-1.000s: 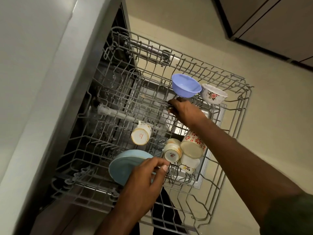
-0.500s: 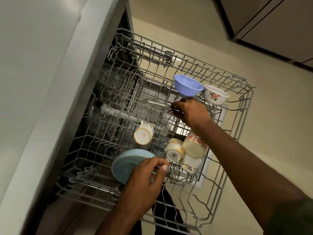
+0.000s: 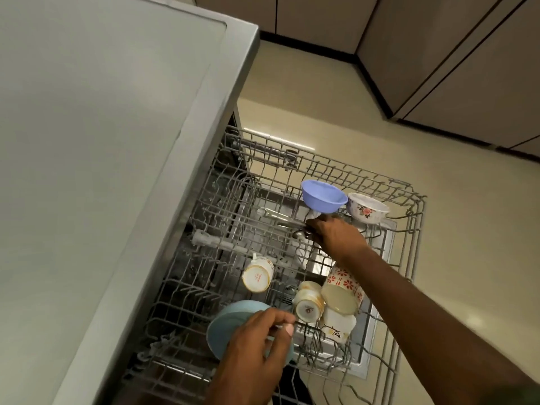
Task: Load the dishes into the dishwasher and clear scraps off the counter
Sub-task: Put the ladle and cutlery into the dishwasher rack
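Observation:
The grey wire upper rack (image 3: 416,217) of the dishwasher is pulled out below me. My right hand (image 3: 336,236) reaches into its middle, closed on metal cutlery (image 3: 293,228); a spoon bowl shows at the fingertips. My left hand (image 3: 254,349) is at the near side over a light-blue plate (image 3: 228,321), with thumb and fingers pinched on a thin rack wire. A lilac bowl (image 3: 321,197) and a white floral bowl (image 3: 368,207) stand at the far side. A gold-trimmed cup (image 3: 258,276), a small cup (image 3: 308,306), a red-flowered mug (image 3: 343,290) and a white mug (image 3: 336,325) lie in the rack.
A pale grey counter (image 3: 102,141) fills the left and overhangs the dishwasher opening. Beige floor (image 3: 453,287) lies to the right of the rack. Brown cabinet doors (image 3: 467,68) stand at the top right.
The view has pulled back, so more of the counter shows. My right hand has edged a little further along the rack with the cutlery. My left hand stays by the blue plate.

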Motion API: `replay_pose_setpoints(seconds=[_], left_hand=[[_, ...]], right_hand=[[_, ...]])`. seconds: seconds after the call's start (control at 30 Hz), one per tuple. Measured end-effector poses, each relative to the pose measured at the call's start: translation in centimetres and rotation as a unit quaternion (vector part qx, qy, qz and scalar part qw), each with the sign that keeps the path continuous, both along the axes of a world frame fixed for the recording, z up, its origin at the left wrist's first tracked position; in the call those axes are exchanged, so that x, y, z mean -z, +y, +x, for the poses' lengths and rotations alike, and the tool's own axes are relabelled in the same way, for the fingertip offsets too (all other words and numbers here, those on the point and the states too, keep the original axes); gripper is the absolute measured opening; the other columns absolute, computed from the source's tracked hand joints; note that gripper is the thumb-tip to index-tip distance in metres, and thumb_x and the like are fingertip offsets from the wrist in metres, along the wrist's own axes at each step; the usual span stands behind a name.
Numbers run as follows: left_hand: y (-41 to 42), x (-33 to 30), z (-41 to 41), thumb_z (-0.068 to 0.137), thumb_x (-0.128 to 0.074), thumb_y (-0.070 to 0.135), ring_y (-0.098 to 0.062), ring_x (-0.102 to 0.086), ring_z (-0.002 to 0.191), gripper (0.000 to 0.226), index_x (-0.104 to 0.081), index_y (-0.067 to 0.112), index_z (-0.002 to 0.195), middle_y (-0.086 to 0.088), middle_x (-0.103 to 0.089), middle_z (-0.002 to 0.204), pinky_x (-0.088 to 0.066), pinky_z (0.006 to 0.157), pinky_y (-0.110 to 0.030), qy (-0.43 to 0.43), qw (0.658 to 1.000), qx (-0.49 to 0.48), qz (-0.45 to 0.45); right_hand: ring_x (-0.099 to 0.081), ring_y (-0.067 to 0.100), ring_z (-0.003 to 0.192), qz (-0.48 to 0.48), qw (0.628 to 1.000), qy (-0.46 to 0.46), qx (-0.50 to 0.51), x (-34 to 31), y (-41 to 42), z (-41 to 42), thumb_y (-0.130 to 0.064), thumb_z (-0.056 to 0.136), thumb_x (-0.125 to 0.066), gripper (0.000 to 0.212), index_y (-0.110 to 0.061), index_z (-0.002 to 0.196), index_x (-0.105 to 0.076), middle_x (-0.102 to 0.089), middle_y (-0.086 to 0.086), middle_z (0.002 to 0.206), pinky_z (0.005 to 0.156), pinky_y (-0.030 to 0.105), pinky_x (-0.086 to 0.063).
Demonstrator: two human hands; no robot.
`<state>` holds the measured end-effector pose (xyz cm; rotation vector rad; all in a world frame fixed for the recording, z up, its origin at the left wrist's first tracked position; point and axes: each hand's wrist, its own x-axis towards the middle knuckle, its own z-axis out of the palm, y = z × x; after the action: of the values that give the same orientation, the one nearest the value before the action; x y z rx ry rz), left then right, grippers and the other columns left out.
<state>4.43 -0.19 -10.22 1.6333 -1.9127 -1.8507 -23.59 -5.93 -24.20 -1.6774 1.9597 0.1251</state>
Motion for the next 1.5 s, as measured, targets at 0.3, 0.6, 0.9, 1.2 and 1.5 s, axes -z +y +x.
replay_pose_setpoints(seconds=[0.3, 0.6, 0.9, 1.2, 1.5], left_hand=[[0.6, -0.8, 0.3, 0.103, -0.057, 0.04, 0.009, -0.059, 0.11, 0.012, -0.067, 0.043, 0.108, 0.038, -0.06, 0.115, -0.051, 0.089, -0.016, -0.008, 1.0, 0.007, -0.011], [0.2, -5.5, 0.9, 0.105, -0.055, 0.04, 0.012, -0.059, 0.108, 0.017, -0.067, 0.037, 0.116, 0.025, -0.067, 0.115, -0.047, 0.083, -0.007, -0.013, 0.999, 0.0, -0.035], [2.2, -11.6, 3.8, 0.104, -0.057, 0.037, 0.005, -0.062, 0.107, 0.017, -0.069, 0.033, 0.115, 0.021, -0.069, 0.111, -0.051, 0.086, -0.015, -0.005, 0.992, -0.069, -0.109], [4.7, -17.1, 10.4, 0.102, -0.061, 0.033, 0.004, -0.066, 0.102, 0.017, -0.071, 0.029, 0.116, 0.018, -0.073, 0.108, -0.053, 0.091, -0.019, -0.005, 0.967, -0.18, -0.182], [12.8, -19.9, 20.0, 0.102, -0.059, 0.036, 0.004, -0.066, 0.1, 0.015, -0.069, 0.033, 0.114, 0.02, -0.072, 0.106, -0.052, 0.088, -0.017, -0.044, 0.93, -0.286, -0.224]], right_hand=[[-0.067, 0.029, 0.108, 0.025, 0.999, 0.043, -0.002, -0.8, 0.9, 0.2, -0.022, 0.103, -0.057, 0.043, -0.031, 0.144, -0.048, -0.067, 0.006, 0.125, 0.079, 0.05, -0.062], [-0.06, 0.032, 0.128, -0.055, 0.997, -0.005, 0.057, -8.0, 5.9, 2.1, -0.005, 0.1, -0.058, 0.053, -0.021, 0.15, -0.054, -0.057, 0.007, 0.151, 0.097, 0.044, -0.056], [-0.055, 0.029, 0.133, -0.143, 0.972, -0.168, 0.077, -14.5, 10.3, 9.3, -0.012, 0.103, -0.059, 0.04, -0.013, 0.144, -0.061, -0.057, 0.009, 0.149, 0.108, 0.038, -0.046], [-0.062, 0.01, 0.113, -0.237, 0.928, -0.28, -0.067, -23.7, 6.7, 18.8, -0.018, 0.106, -0.056, 0.023, -0.02, 0.124, -0.07, -0.069, -0.004, 0.125, 0.099, 0.03, -0.052], [-0.069, 0.013, 0.105, -0.231, 0.909, -0.295, -0.18, -30.1, 8.6, 28.7, -0.021, 0.106, -0.057, 0.025, -0.019, 0.125, -0.073, -0.075, -0.002, 0.117, 0.095, 0.037, -0.056]])
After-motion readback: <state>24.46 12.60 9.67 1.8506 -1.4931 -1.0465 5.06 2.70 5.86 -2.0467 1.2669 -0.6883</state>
